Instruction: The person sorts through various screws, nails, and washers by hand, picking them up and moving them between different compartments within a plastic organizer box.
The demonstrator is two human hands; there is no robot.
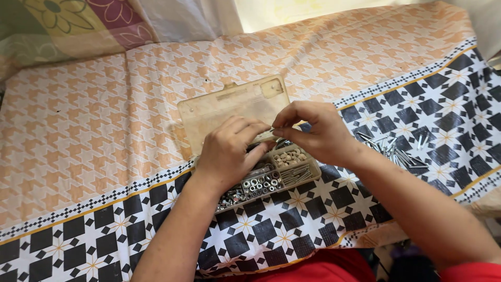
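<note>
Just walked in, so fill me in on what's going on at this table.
A person works with both bare hands over an open plastic organiser box of nuts and screws, its lid tilted back. The left hand and right hand meet above the compartments, pinching something small between the fingertips; it is too small to identify. A loose pile of screws lies on the patterned cloth to the right.

We look down on a surface covered by a patterned cloth [78,130]: orange-and-cream stars over the far half, black-and-white star checks along the near edge, a thin yellow stripe between. Beyond the far left corner lies a floral fabric [68,21]; bright daylight [292,10] washes in past the far edge
</note>
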